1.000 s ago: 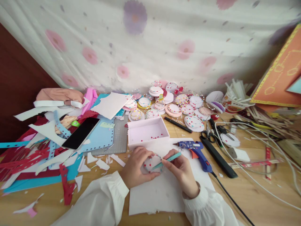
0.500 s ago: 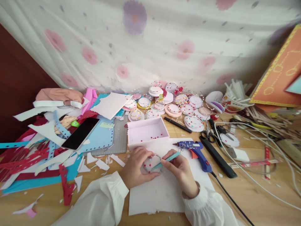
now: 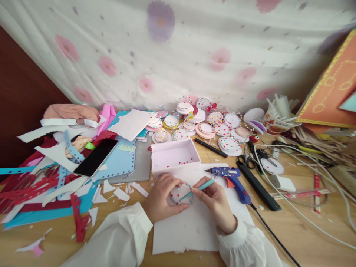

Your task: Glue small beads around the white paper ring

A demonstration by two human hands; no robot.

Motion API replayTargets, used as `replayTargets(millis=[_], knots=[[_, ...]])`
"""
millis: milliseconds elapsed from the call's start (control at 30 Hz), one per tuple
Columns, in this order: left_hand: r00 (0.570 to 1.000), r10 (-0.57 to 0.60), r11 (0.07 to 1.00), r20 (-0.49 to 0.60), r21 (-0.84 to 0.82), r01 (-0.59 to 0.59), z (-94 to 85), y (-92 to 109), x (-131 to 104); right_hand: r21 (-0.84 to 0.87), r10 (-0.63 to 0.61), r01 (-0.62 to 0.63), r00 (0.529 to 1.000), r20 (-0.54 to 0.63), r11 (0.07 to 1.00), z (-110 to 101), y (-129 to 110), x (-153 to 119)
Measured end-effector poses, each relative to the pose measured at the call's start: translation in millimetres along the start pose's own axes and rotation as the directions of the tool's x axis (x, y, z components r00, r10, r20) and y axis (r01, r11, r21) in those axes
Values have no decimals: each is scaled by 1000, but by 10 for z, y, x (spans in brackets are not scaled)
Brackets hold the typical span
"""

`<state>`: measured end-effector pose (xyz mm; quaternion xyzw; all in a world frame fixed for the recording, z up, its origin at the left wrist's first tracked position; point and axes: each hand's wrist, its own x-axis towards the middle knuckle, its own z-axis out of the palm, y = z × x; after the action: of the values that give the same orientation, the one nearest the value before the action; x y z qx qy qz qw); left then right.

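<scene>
My left hand (image 3: 162, 198) curls around the left side of a small white paper disc (image 3: 182, 192) ringed with red and blue dots, its thumb along the near edge. Between the fingertips of my right hand (image 3: 213, 200) is a pair of teal tweezers (image 3: 201, 186), slanted down to the left. Their tip lies over the disc, near its middle; whether it pinches anything is too small to tell. Beneath both hands lies a white sheet (image 3: 183, 233). Just beyond them stands an open pale pink box (image 3: 175, 171) with several small red pieces inside.
A blue glue gun (image 3: 235, 181) with a black cord lies right of my right hand. Several decorated paper discs (image 3: 205, 128) crowd the back. Paper scraps (image 3: 63, 148) and a phone (image 3: 96, 157) cover the left side; scissors (image 3: 246, 162) and a white cable (image 3: 303, 226) lie right.
The tweezers' tip has shifted slightly on the disc, and my right fingertips have moved a little to the right. My left hand stays around the disc.
</scene>
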<state>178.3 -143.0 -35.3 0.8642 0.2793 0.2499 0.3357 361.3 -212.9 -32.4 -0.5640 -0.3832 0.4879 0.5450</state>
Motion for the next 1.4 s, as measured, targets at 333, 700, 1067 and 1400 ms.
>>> replayTargets(millis=[333, 700, 1067, 1400], knots=[[1000, 2, 1000, -1, 3, -2, 9, -6, -6, 42, -20, 20, 1000, 8, 999, -11, 9, -14], [1000, -15, 1000, -6, 9, 15, 16, -8, -7, -78, -147, 149, 989, 27, 986, 7, 20, -36], [1000, 1, 1000, -7, 10, 0, 12, -4, -8, -30, -145, 145, 989, -11, 989, -13, 21, -22], [1000, -1, 1000, -3, 12, 1, 13, -10, -15, -36, -113, 113, 993, 27, 993, -3, 39, -37]])
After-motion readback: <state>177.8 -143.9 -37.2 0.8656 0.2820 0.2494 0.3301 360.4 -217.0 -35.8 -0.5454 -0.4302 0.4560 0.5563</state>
